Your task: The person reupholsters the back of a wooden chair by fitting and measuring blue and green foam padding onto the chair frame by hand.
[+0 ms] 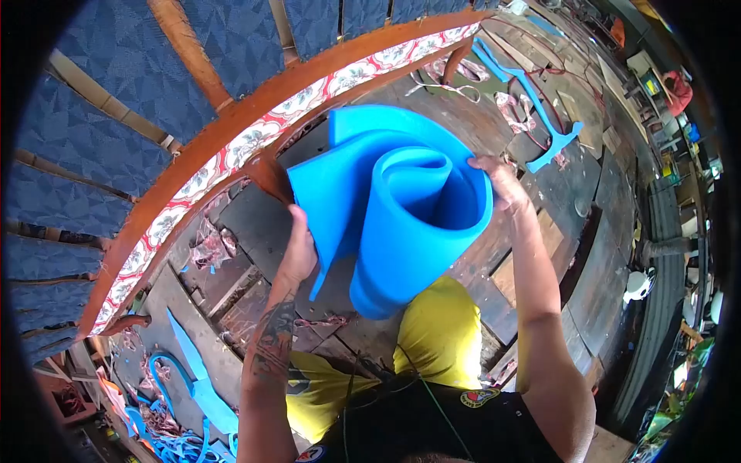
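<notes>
A thick blue foam sheet (401,224), partly rolled into a loose coil with layered flaps on its left, is held in front of me above the floor. My left hand (301,247) is at the left flap, thumb up along its edge, with the fingers hidden by the sheet. On the other side, my right hand (498,181) grips the coil's upper right rim, thumb over the edge. The coil's open end faces up toward me, and its lower end is near my yellow-clad knee (440,332).
A curved wooden frame (208,143) with patterned trim and blue fabric spans the upper left. Blue foam offcuts (204,393) lie at lower left, another blue strip (540,116) at upper right. Fabric scraps (212,243) litter the plank floor (571,193).
</notes>
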{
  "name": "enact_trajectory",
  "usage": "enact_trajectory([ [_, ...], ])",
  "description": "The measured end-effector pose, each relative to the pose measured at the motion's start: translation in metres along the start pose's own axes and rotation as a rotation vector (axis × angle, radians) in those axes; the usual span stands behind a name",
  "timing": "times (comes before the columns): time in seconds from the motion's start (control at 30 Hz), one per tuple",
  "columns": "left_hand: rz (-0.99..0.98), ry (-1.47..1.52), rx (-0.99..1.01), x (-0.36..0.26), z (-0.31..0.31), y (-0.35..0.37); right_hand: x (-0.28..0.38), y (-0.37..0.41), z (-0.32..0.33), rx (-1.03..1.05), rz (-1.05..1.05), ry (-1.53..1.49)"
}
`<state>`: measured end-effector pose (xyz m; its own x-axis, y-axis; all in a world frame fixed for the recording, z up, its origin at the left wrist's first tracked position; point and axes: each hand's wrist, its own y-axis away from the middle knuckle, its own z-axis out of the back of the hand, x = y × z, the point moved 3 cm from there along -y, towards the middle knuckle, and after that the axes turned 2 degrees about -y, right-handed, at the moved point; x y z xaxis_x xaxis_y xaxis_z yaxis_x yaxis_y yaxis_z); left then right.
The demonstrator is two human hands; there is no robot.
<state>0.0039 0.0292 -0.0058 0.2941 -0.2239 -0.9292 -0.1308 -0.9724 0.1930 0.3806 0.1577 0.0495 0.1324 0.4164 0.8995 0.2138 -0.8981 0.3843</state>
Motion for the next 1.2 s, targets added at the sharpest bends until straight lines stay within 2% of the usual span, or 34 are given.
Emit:
enact_trajectory([
  [0.07, 0.027, 0.241, 0.247, -0.025, -0.003, -0.002, 0.026, -0.003, -0.017, 0.059, 0.081, 0.209],
  [0.1, -0.043, 0.297, 0.265, -0.030, -0.023, -0.004, 0.050, 0.005, -0.016, 0.053, 0.091, 0.247],
  [0.2, -0.145, -0.011, 0.075, -0.054, -0.019, 0.004, 0.077, -0.009, -0.035, -0.041, 0.228, 0.492],
  [0.23, -0.261, -0.100, -0.054, -0.034, 0.003, -0.008, 0.084, -0.007, -0.037, -0.028, 0.242, 0.499],
  [0.3, -0.426, -0.423, -0.313, -0.037, 0.004, -0.001, 0.106, 0.006, -0.047, -0.129, 0.421, 0.647],
  [0.33, -0.323, -0.245, -0.363, -0.047, -0.005, 0.010, 0.117, 0.009, -0.052, -0.094, 0.428, 0.696],
  [0.4, -0.623, -0.099, -0.438, -0.047, -0.004, 0.017, 0.141, 0.013, -0.058, 0.062, 0.463, 0.734],
  [0.43, -0.646, -0.120, -0.505, -0.064, -0.009, 0.032, 0.152, 0.017, -0.064, 0.173, 0.480, 0.722],
  [0.5, -0.716, -0.136, -0.613, -0.107, -0.017, 0.059, 0.181, 0.044, -0.092, 0.136, 0.639, 0.933],
  [0.57, -0.815, -0.447, -0.769, -0.137, -0.003, 0.081, 0.201, 0.061, -0.126, 0.078, 0.901, 0.999],
  [0.6, -0.932, -0.471, -0.831, -0.159, -0.001, 0.091, 0.208, 0.061, -0.145, 0.114, 0.956, 0.973],
  [0.67, -1.027, -0.515, -0.936, -0.208, 0.000, 0.115, 0.223, 0.065, -0.174, -0.014, 1.137, 0.986],
  [0.7, -1.082, -0.538, -1.004, -0.228, 0.003, 0.124, 0.231, 0.066, -0.192, 0.015, 1.167, 0.969],
  [0.77, -1.231, -0.556, -1.063, -0.263, 0.018, 0.136, 0.249, 0.077, -0.237, -0.056, 1.397, 0.942],
  [0.83, -1.219, -0.597, -1.173, -0.285, 0.034, 0.153, 0.269, 0.086, -0.276, 0.019, 1.435, 0.878],
  [0.93, -1.392, -0.547, -1.247, -0.309, 0.056, 0.192, 0.292, 0.111, -0.331, 0.121, 1.669, 0.932],
  [0.97, -1.418, -0.566, -1.321, -0.316, 0.062, 0.212, 0.298, 0.122, -0.350, 0.146, 1.678, 0.933],
  [1.03, -1.493, -0.496, -1.408, -0.326, 0.088, 0.244, 0.306, 0.146, -0.392, 0.191, 1.853, 1.005],
  [1.1, -1.526, -0.549, -1.559, -0.337, 0.113, 0.277, 0.308, 0.165, -0.436, 0.272, 1.957, 0.966],
  [1.2, -1.468, -0.584, -1.821, -0.354, 0.156, 0.324, 0.303, 0.210, -0.504, 0.485, 2.103, 0.949],
])
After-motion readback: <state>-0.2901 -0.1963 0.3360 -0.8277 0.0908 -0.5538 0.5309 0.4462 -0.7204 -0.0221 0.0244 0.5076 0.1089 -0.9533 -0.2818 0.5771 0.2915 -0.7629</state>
